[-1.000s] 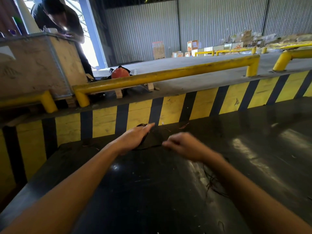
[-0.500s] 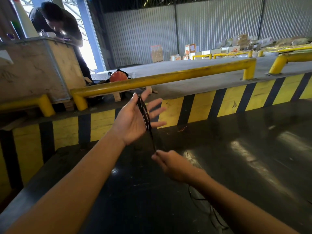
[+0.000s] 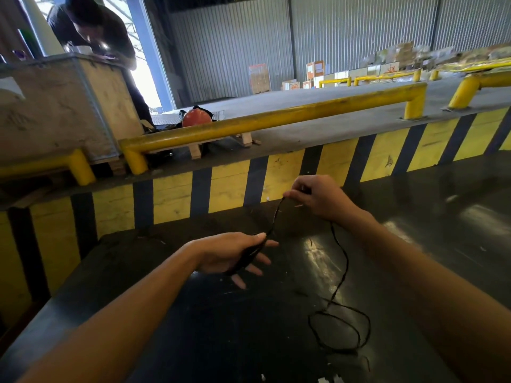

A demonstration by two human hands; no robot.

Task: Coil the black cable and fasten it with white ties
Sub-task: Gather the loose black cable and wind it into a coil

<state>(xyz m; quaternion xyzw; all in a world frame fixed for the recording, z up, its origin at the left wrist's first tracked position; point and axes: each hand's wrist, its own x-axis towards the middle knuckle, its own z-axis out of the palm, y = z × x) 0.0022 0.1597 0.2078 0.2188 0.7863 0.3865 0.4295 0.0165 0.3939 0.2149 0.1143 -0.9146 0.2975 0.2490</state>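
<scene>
Black cable [image 3: 339,275] now stretches between hands mid-frame: left hand [image 3: 234,255] clamps the gathered bundle, right hand [image 3: 318,197], newly raised, pinches slack for another loop.

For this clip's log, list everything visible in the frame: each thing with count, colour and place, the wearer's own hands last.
cable: one, black, held between both hands, the rest hanging to loose loops on the table.
table: one, glossy black, under the hands.
striped wall: one, yellow and black, behind the table.
rails: several, yellow, on the platform above the wall.
crate: one, pale wood, upper left.
helmet: one, orange-red, behind the nearest rail.
other person: one, dark clothes, bending over the crate.
boxes: many, brown and white, far back by the metal wall.
left hand: holds a gathered bundle of cable.
right hand: fingers pinch the cable, raised.
</scene>
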